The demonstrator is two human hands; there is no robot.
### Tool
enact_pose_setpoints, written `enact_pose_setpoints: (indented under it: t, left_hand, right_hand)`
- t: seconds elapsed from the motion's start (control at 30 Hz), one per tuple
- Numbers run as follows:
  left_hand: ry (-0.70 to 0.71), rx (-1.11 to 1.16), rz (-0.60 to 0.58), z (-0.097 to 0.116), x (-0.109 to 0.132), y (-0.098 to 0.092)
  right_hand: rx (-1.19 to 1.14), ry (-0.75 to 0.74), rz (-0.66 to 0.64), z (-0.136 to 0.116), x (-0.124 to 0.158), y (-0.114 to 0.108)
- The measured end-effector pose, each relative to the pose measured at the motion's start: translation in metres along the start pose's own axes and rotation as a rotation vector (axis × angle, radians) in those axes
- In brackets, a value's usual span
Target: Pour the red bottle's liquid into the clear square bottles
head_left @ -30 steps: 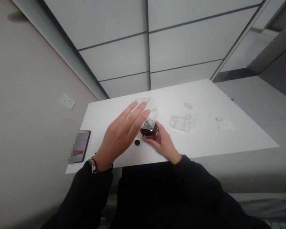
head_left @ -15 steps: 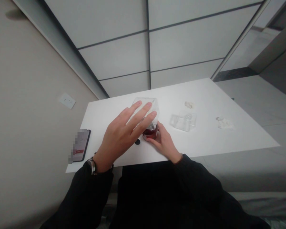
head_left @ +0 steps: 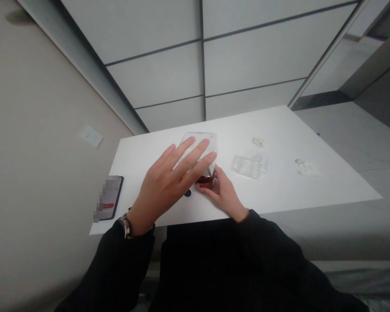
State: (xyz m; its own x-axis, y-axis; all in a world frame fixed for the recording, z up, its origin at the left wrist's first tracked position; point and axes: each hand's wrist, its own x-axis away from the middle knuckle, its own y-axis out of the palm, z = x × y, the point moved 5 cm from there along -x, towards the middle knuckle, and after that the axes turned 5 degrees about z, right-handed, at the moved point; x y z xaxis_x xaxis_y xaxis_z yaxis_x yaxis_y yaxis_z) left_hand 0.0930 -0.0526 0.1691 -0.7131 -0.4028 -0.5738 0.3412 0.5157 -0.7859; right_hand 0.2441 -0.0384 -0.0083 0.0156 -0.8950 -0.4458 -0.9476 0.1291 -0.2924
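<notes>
My left hand [head_left: 169,180] is raised over the white table [head_left: 279,190], fingers stretched out and slightly spread, holding a clear plastic bag [head_left: 199,145] that rises behind its fingertips. Below the bag sits a small dark red object [head_left: 206,180], and my right hand [head_left: 222,195] curls around it from the near side. How the left thumb grips the bag is hidden. A small black round cap [head_left: 187,193] lies on the table just under my left palm.
A phone [head_left: 108,198] lies at the table's left near corner. A clear plastic box [head_left: 250,164] lies right of centre, with small clear scraps [head_left: 257,141] behind it and more scraps [head_left: 305,167] further right. A wall socket [head_left: 90,136] is on the left.
My left hand has shifted slightly right and its fingers have spread a little over the bag. My right hand and the red object have stayed in place.
</notes>
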Motion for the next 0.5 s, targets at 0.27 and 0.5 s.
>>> enact_pose_setpoints:
  t: [0.27,0.5]
  left_hand:
    - [-0.119,0.061,0.028,-0.015,0.008,0.008]
    - [-0.311,0.109,0.006,-0.031,0.019,0.02]
  right_hand:
    - [-0.011,-0.022,-0.011,0.001,0.0,0.0]
    - [-0.017,-0.024,-0.03,-0.002,-0.001,-0.002]
